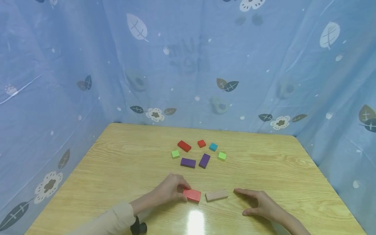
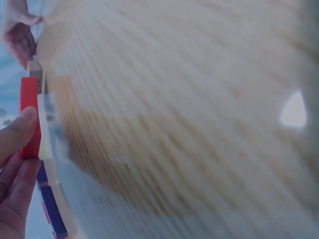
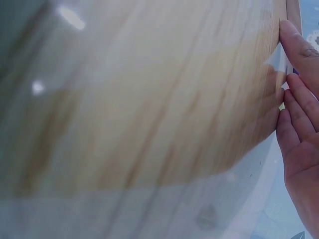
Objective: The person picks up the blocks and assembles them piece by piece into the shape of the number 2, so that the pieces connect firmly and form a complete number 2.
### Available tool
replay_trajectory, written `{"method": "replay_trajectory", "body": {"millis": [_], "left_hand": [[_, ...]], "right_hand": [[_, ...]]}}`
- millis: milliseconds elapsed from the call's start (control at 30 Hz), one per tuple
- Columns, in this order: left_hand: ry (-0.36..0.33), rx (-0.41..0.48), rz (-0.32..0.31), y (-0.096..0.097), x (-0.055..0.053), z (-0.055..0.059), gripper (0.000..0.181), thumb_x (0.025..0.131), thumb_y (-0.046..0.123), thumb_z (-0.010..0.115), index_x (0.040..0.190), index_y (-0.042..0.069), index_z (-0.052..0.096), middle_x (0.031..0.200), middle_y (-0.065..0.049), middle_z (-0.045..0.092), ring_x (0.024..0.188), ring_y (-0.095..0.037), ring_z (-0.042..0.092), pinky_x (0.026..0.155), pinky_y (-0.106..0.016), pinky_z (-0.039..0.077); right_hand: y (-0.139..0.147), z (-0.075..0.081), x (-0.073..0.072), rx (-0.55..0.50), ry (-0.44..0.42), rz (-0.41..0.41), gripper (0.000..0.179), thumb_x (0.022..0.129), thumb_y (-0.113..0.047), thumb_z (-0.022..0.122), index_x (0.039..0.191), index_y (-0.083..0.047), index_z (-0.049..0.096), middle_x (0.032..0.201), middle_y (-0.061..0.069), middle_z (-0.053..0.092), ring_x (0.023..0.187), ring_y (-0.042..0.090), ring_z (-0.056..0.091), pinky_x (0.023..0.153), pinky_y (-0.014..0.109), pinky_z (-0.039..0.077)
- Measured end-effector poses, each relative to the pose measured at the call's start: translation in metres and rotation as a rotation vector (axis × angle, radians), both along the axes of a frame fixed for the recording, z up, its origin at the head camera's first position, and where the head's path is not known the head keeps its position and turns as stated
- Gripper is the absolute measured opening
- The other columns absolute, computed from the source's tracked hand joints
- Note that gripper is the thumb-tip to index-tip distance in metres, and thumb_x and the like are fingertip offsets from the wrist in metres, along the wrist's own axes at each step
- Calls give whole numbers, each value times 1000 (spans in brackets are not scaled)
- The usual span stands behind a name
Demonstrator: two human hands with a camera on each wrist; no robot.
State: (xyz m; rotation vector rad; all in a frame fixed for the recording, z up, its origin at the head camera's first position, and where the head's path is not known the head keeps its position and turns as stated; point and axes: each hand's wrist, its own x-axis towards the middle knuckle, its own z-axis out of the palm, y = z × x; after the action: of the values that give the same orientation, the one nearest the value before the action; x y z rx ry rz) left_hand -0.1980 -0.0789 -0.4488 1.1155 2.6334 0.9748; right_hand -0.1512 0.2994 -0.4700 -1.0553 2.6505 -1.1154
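In the head view my left hand (image 1: pixel 169 190) pinches a red rectangular block (image 1: pixel 192 195) by its left end, thumb on the near side. The left wrist view also shows the red block (image 2: pixel 30 117) between thumb and fingers. Just to its right lies a plain wooden block (image 1: pixel 216 195), slightly angled and apart from it. My right hand (image 1: pixel 262 204) rests at the table beyond the wooden block's right end, thumb and fingers spread and holding nothing. In the right wrist view the fingers of the right hand (image 3: pixel 301 114) are extended.
Farther back on the wood-grain table (image 1: pixel 132 156) lie two purple blocks (image 1: pixel 188 163), a red long block (image 1: pixel 184 146), a small red block (image 1: pixel 201 143), a blue block (image 1: pixel 213 147) and two green blocks (image 1: pixel 175 154). A blue patterned curtain (image 1: pixel 188 65) borders the table.
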Motion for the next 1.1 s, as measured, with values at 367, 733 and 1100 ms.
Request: {"method": "replay_trajectory", "body": {"millis": [367, 733, 1100], "left_hand": [[-8, -8, -35, 3, 8, 0, 31, 68, 17, 86, 97, 11, 76, 86, 11, 68, 78, 3, 55, 72, -17, 46], [-61, 7, -13, 2, 15, -1, 31, 65, 12, 87, 94, 9, 76, 86, 8, 68, 78, 2, 58, 69, -15, 48], [-90, 45, -10, 7, 13, -6, 31, 64, 9, 87, 93, 8, 76, 87, 6, 70, 79, 2, 59, 70, -15, 50]], "right_hand": [[-1, -1, 0, -2, 9, 9, 68, 79, -38, 73, 131, 2, 54, 129, 22, 56, 123, -1, 42, 97, 10, 37], [-8, 10, -1, 42, -18, 2, 68, 81, -39, 73, 133, 0, 53, 131, 18, 57, 123, 4, 46, 97, 19, 43], [-41, 35, -36, 25, 85, 51, 56, 79, -15, 77, 127, 5, 56, 125, 19, 60, 111, 35, 58, 87, 40, 53]]}}
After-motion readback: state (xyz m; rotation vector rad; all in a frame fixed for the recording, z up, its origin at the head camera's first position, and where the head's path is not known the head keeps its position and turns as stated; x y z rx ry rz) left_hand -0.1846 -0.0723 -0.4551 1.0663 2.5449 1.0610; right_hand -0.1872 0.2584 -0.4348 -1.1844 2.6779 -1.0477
